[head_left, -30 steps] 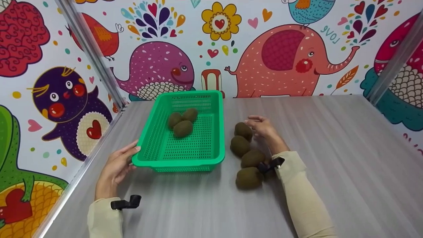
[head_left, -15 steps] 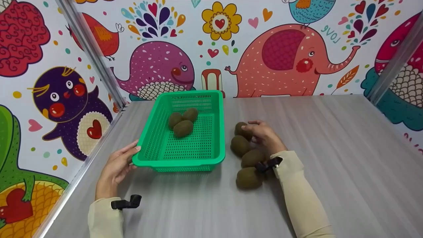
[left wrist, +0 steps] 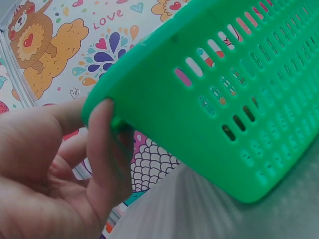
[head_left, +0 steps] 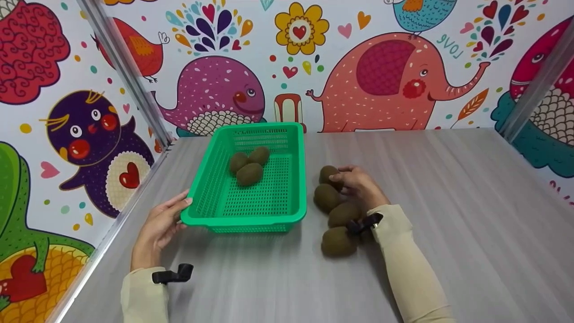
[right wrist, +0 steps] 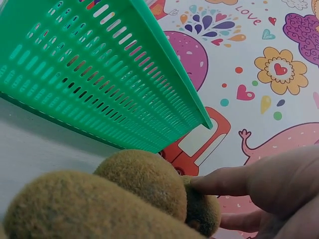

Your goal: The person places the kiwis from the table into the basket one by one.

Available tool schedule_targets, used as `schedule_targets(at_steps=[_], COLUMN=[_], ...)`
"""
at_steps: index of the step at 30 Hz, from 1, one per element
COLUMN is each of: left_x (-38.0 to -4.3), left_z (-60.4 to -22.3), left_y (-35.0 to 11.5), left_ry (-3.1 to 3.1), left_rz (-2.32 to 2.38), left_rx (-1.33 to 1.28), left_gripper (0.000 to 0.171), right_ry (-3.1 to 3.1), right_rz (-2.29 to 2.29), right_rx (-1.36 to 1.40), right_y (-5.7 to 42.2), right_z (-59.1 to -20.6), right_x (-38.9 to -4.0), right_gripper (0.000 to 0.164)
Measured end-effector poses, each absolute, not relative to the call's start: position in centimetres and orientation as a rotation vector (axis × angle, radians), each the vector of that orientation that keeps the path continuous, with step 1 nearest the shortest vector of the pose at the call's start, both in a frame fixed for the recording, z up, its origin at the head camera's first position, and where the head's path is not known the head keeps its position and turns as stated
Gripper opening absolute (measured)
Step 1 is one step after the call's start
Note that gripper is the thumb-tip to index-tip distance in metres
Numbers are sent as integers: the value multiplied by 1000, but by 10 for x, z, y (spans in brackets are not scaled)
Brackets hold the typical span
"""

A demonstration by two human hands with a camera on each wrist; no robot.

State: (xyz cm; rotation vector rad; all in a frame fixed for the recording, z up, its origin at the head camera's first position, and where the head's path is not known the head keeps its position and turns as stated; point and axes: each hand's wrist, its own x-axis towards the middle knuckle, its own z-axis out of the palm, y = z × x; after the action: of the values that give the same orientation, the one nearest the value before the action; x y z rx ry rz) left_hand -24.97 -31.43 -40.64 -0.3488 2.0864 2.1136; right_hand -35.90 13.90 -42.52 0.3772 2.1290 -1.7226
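A green plastic basket [head_left: 251, 221] stands on the table, with three brown kiwis [head_left: 249, 174] together inside it. My left hand [head_left: 162, 220] pinches the basket's near left rim; in the left wrist view the thumb and fingers [left wrist: 102, 144] close about that rim. To the right of the basket several kiwis lie in a rough row. At its far end my right hand [head_left: 361, 183] grips the farthest kiwi [head_left: 329, 174] between thumb and fingers. The right wrist view shows that kiwi [right wrist: 202, 211] partly hidden behind nearer kiwis [right wrist: 142, 181].
Nearer kiwis [head_left: 339, 242] in the row lie by the right wrist, and the black camera mount [head_left: 365, 223] partly covers them. Printed cartoon walls [head_left: 381, 85] bound the grey table [head_left: 471, 215] at the back and sides.
My right hand has come down and slightly nearer, from beside the farthest kiwi to a grip on it. The left hand and basket have stayed in place.
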Motion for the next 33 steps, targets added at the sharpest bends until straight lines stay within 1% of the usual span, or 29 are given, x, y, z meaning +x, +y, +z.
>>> schedule_targets(at_steps=[10, 17, 25, 28, 33], left_x=[-251, -251, -251, -251, -250], left_z=[-407, -408, -408, -407, -408], left_y=[-314, -315, -316, -317, -316], left_ry=[2098, 2083, 2067, 2066, 2056], left_rz=[2107, 2123, 2128, 2130, 2143], left_rx=[-351, -325, -341, -336, -337], left_gripper=[68, 66, 66, 66, 65], right_ry=[2166, 2071, 1935, 1958, 1914], right_rz=[-1713, -1824, -1949, -1958, -2016], right_rx=[396, 411, 421, 371, 265], right_y=[141, 142, 145, 147, 149], right_z=[-423, -422, -417, -414, -408], right_x=[-358, -357, -355, -356, -357], right_gripper=[57, 61, 59, 58, 61])
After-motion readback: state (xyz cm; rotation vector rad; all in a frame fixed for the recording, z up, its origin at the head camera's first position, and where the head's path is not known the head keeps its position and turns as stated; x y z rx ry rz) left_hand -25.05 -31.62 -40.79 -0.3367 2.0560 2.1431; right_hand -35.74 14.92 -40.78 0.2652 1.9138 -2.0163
